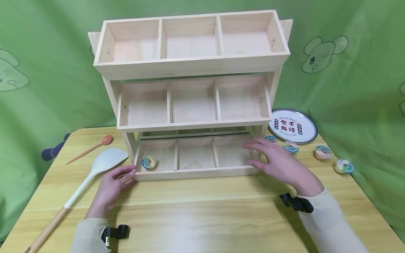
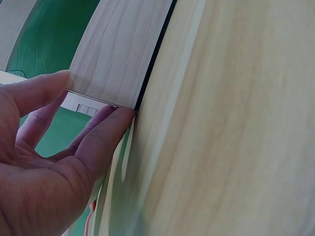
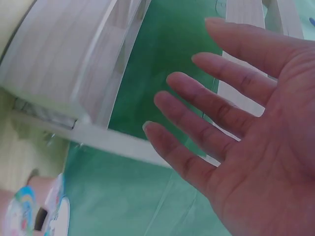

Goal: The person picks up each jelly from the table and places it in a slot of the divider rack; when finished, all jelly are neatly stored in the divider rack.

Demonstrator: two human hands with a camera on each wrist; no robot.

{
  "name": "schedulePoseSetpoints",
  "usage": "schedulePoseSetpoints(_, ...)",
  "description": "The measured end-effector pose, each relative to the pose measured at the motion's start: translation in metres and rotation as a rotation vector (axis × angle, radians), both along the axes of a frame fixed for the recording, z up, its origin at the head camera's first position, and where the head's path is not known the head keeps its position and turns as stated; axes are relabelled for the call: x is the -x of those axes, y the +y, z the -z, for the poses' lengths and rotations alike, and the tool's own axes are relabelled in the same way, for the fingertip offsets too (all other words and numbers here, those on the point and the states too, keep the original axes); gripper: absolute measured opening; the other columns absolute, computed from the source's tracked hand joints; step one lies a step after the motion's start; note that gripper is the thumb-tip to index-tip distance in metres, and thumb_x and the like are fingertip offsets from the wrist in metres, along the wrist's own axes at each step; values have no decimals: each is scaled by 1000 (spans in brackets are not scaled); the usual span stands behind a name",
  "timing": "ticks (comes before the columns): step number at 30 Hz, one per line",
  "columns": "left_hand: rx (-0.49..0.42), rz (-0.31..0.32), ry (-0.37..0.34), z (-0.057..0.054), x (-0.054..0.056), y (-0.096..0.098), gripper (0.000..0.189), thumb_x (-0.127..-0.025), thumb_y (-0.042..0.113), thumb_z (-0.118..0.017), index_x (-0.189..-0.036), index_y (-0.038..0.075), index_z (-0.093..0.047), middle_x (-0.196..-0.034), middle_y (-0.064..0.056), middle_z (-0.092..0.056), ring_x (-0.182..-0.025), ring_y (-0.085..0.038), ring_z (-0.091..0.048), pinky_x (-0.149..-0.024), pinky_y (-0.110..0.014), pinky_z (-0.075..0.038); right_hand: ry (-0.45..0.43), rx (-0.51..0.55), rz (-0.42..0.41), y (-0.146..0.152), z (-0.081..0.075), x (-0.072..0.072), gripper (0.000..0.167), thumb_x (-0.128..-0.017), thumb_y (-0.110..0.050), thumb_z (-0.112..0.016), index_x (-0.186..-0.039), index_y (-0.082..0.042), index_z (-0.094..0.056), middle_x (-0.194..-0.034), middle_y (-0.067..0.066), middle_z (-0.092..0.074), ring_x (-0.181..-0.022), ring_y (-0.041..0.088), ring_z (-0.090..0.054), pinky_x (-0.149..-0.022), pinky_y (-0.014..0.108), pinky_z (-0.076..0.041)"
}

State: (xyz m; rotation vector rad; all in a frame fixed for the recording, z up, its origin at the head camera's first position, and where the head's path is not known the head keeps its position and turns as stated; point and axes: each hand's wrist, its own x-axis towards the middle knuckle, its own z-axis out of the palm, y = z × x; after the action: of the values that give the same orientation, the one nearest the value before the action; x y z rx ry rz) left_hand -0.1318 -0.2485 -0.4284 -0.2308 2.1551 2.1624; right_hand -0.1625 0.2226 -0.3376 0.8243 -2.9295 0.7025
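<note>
A three-tier wooden rack (image 1: 193,66) stands on the table, each tier split into three bins. One small jelly cup (image 1: 148,162) lies in the bottom tier's left bin. My left hand (image 1: 128,174) touches the bottom tier's front left corner; in the left wrist view its thumb and straight fingers (image 2: 106,125) lie against a board end (image 2: 93,105). My right hand (image 1: 253,154) is open with fingers spread at the bottom tier's right end, holding nothing; the right wrist view shows its fingers (image 3: 197,83) splayed before the rack's side.
Several jelly cups (image 1: 322,153) lie on the table right of the rack, near a round printed plate (image 1: 292,125). A pale spatula (image 1: 95,168) and an orange-brown spoon (image 1: 91,149) lie at the left. Green cloth hangs behind the table (image 1: 202,211).
</note>
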Motion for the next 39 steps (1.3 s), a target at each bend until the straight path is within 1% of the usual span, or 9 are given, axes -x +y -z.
schedulePoseSetpoints(7,-4,5,4,0,0,-1,38,-95,2,-64,-127,-15,-53,-120,-11,-54,-102,-13,-64,-96,-34,-53,-31,21,62,23,4,-5,43,-93,-18,-70,-133,-5,-58,-135,18,-53,-124,41,-47,-104,63,-39)
schedulePoseSetpoints(14,4,5,-3,0,-1,-1,38,-96,3,-63,-127,-15,-53,-121,-12,-53,-102,-13,-63,-96,-33,-53,-29,20,113,47,11,-8,45,-93,-20,-71,-132,-3,-58,-137,21,-50,-126,45,-42,-103,67,-36)
schedulePoseSetpoints(18,0,4,-4,0,-1,-1,37,-95,3,-63,-127,-15,-53,-121,-12,-52,-102,-13,-63,-96,-33,-53,-43,46,135,59,17,-7,47,-91,-16,-71,-134,-4,-57,-137,20,-49,-127,46,-42,-102,69,-36)
schedulePoseSetpoints(24,-8,4,-8,1,0,-1,38,-95,2,-63,-128,-15,-53,-122,-12,-52,-102,-13,-63,-97,-33,-53,-105,59,173,73,28,-2,54,-90,-18,-74,-138,-5,-54,-141,22,-45,-129,50,-36,-103,73,-30)
schedulePoseSetpoints(30,-1,3,-15,1,0,0,36,-96,2,-62,-127,-13,-54,-124,-14,-49,-103,-13,-62,-97,-32,-53,-208,-2,226,82,40,2,59,-89,-22,-74,-139,-1,-51,-147,30,-34,-134,55,-25,-105,75,-22)
schedulePoseSetpoints(31,0,4,-14,1,0,0,36,-96,3,-62,-127,-13,-54,-123,-14,-50,-103,-13,-62,-97,-32,-53,-211,-10,229,83,42,2,59,-89,-22,-74,-139,-1,-51,-148,30,-33,-133,56,-26,-105,75,-23)
schedulePoseSetpoints(35,1,8,-12,0,0,0,36,-96,2,-62,-127,-14,-54,-123,-14,-50,-103,-13,-62,-97,-33,-53,-189,-22,212,86,51,2,62,-87,-20,-75,-139,3,-49,-146,33,-31,-118,52,-47,-102,73,-32)
schedulePoseSetpoints(38,2,10,-11,0,0,-1,37,-96,3,-62,-128,-14,-53,-125,-15,-49,-103,-13,-63,-97,-32,-52,-171,-28,195,87,55,2,62,-87,-19,-76,-138,4,-50,-146,33,-32,-115,51,-49,-102,72,-34)
schedulePoseSetpoints(39,3,11,-10,0,0,-1,37,-96,3,-62,-128,-14,-53,-125,-15,-49,-103,-13,-62,-97,-32,-52,-169,-31,193,87,57,2,61,-87,-19,-76,-137,5,-50,-146,34,-32,-119,52,-45,-103,72,-32)
